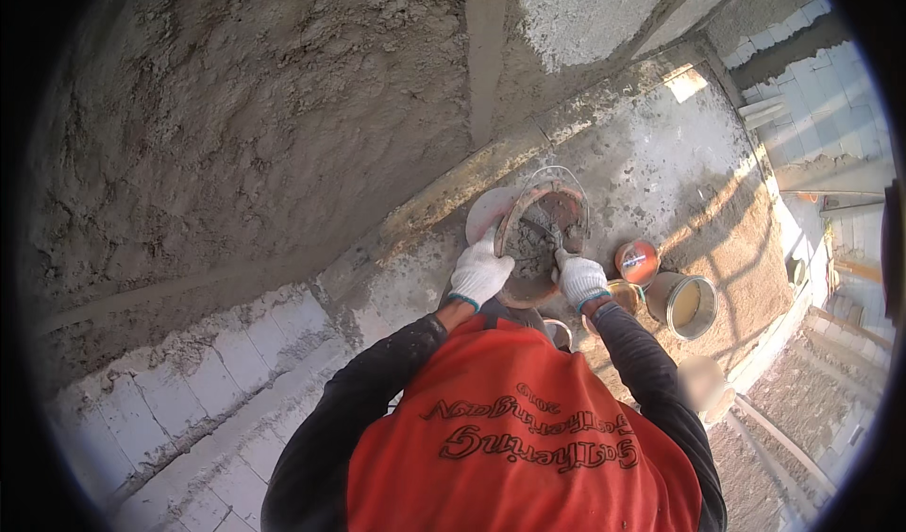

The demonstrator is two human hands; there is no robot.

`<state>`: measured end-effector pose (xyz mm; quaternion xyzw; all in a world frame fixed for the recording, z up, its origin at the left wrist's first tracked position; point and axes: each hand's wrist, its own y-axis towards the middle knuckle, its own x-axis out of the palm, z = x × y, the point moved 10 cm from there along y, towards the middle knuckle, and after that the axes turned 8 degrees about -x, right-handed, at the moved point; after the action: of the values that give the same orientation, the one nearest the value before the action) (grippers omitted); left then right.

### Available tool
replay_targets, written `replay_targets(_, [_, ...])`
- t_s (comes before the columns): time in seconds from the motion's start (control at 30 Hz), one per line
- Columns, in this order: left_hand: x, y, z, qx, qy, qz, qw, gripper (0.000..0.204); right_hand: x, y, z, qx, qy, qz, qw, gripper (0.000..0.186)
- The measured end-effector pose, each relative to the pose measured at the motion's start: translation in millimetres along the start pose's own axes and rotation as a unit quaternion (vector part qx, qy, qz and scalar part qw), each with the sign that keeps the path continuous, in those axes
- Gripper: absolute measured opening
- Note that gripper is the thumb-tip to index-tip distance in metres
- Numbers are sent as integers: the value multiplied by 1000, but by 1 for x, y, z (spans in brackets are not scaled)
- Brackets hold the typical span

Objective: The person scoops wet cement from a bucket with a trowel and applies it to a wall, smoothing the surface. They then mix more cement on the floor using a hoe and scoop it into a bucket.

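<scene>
In front of me stands a round reddish-brown bucket (512, 233) with wet grey mortar (530, 254) inside and its wire handle up. My left hand (481, 272), in a white knitted glove, is closed on the bucket's near left rim. Also gloved in white, my right hand (581, 280) is closed round the handle of what looks like a trowel (555, 236). The tool reaches into the mortar, which hides part of it. A pale round disc (484, 213) shows behind the bucket's left side.
To the right stand an orange-red round container (637, 261) and a grey bucket (710, 317) of tan liquid. Rough mortar covers the wall (245, 135) at the left, above white blocks (212, 381). A ledge (462, 181) runs along the wall's foot beside the concrete floor (651, 168).
</scene>
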<state>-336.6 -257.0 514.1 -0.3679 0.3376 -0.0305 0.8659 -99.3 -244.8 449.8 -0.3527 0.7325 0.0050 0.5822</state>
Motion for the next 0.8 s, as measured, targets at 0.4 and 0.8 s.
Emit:
replay_targets(0.4, [34, -44, 20, 65, 5, -11, 998, 76, 32, -56, 36, 103, 114, -97, 983, 37])
replay_targets(0.8, [20, -26, -36, 11, -77, -3, 997, 47, 28, -73, -88, 98, 654, -147, 736, 21])
